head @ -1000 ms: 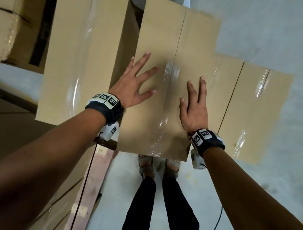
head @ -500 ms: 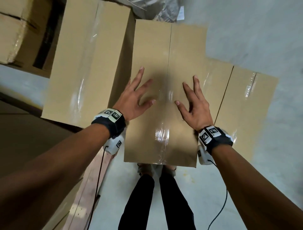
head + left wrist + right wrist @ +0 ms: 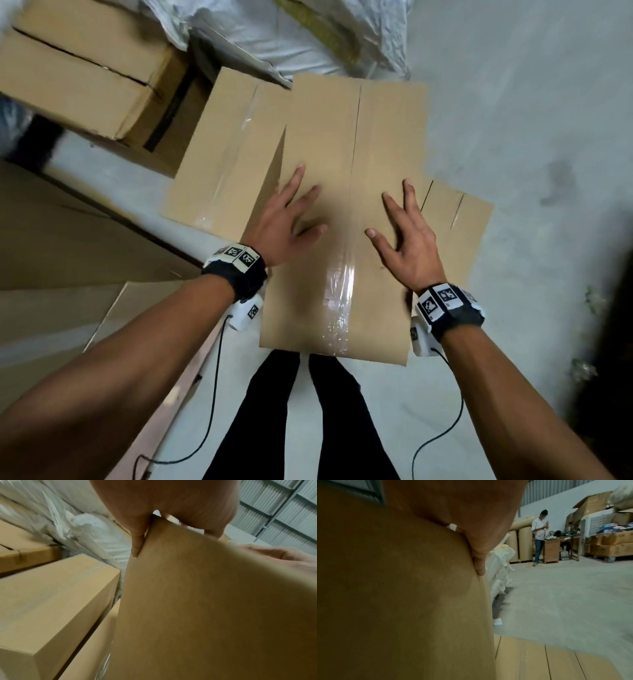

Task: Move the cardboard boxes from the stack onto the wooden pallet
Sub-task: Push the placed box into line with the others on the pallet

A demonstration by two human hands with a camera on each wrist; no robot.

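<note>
A long taped cardboard box [image 3: 352, 144] lies on top of the stack in front of me, its near end jutting out over my feet. My left hand [image 3: 287, 219] rests flat on its top left of the tape seam, fingers spread. Right of the seam, my right hand [image 3: 407, 240] rests the same way. The left wrist view shows my fingers [image 3: 137, 545] pressed against the box [image 3: 205, 601]. Seen from the right wrist, my fingers [image 3: 479, 563] lie on the box [image 3: 402, 601]. A reddish wooden plank [image 3: 161, 421] shows at lower left, mostly hidden by my arm.
A second box [image 3: 222, 154] sits against the left side, a lower one [image 3: 455, 233] to the right. More cartons [image 3: 85, 78] and white sacks [image 3: 274, 34] crowd the back. Bare concrete floor [image 3: 531, 137] lies right. A person [image 3: 539, 536] stands far off by a desk.
The top box has come toward me relative to its neighbours. Both hands stay flat on it and sit closer together. The view has tilted, so the sacks behind now show.
</note>
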